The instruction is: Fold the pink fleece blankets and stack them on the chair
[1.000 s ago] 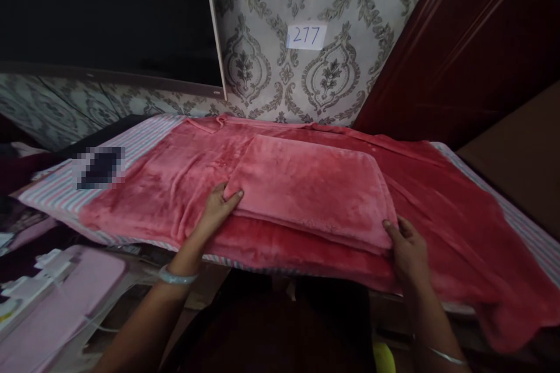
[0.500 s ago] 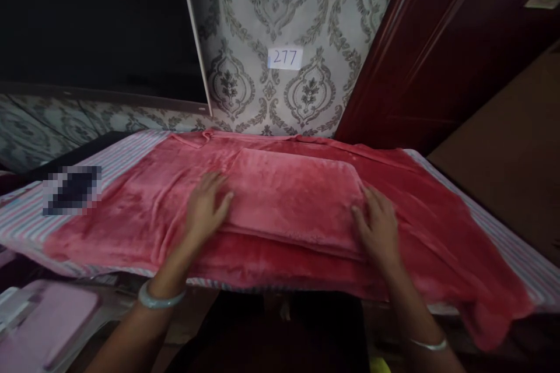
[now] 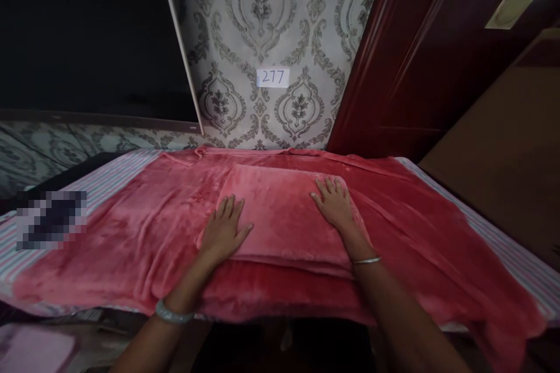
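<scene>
A folded pink-red plush blanket [image 3: 284, 218] lies as a flat rectangle in the middle of the surface. My left hand [image 3: 225, 230] rests flat on its left edge, fingers spread and pointing away from me. On its upper right part lies my right hand [image 3: 335, 201], palm down with the fingers apart. Beneath the folded piece spreads a wider sheet of the same red plush fabric [image 3: 144, 227], wrinkled at the left and hanging over the front edge. Whether the two are one piece of cloth I cannot tell.
A striped cloth [image 3: 118, 172] shows at both ends of the surface. Behind stand a dark screen [image 3: 87, 41] and a patterned wall with a paper label [image 3: 273, 77] reading 277. At right are a dark red door [image 3: 420, 58] and a brown panel [image 3: 503, 163]. A pink object [image 3: 35, 349] sits lower left.
My right hand has moved from the folded blanket's right edge onto its top. My left hand has shifted slightly right and flattened onto the left edge. The view has tilted up a little.
</scene>
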{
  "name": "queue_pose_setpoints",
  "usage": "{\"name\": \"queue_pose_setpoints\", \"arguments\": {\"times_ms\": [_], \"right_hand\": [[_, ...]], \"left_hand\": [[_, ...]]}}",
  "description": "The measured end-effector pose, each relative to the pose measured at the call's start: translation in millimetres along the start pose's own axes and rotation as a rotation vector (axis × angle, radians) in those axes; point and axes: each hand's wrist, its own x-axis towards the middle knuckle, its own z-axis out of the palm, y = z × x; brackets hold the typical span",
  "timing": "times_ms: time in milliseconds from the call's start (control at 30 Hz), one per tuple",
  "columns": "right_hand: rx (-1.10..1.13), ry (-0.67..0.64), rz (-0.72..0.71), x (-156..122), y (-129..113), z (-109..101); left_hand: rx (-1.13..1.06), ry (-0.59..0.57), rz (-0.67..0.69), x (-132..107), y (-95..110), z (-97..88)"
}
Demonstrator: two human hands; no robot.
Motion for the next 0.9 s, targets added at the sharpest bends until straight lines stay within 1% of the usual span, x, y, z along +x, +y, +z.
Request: {"name": "queue_pose_setpoints", "arguments": {"times_ms": [100,167,200,300,367,400,467,567,633,700,800,900], "right_hand": [[0.006,0.024,-0.011,-0.1,1.1,3.0],[0.006,0.038,-0.017,0.5,0.8,3.3],[0.005,0.044,-0.019,0.7,0.4,3.2],[-0.004,0.040,-0.011,0.6,-1.1,2.0],[-0.005,0.021,-0.001,0.2,-2.1,0.4],[-0.002,0.012,0.003,0.1,-2.5,-0.4],[0.011,0.002,0.009,0.4,-2.8,-1.9],[0.032,-0.002,0.009,1.8,-2.2,-3.2],[0.042,-0.007,0.009,2.5,-1.3,-3.4],[0.051,-0.019,0.016,2.1,-0.5,-3.6],[0.055,-0.042,0.024,0.8,-0.1,-6.3],[0.048,-0.092,0.027,4.9,-3.6,-18.0]], "left_hand": [[-0.009,-0.058,-0.012,2.4,-0.2,-8.3],[-0.013,-0.094,-0.009,9.0,2.4,-19.1],[-0.013,-0.092,-0.002,14.7,5.2,-25.5],[-0.020,-0.054,0.052,43.0,19.9,-44.3],[-0.037,-0.069,0.102,68.6,32.5,-50.6],[-0.039,-0.094,0.117,81.5,38.4,-50.5],[-0.018,-0.136,0.114,103.6,47.0,-43.6],[0.026,-0.105,0.079,120.6,49.6,-23.1],[0.032,-0.060,0.067,122.2,46.7,-11.1],[0.029,-0.047,0.064,120.6,43.3,-4.9],[0.011,-0.047,0.066,118.5,41.0,-4.8],[-0.008,-0.050,0.074,118.1,41.5,-7.6]]}}
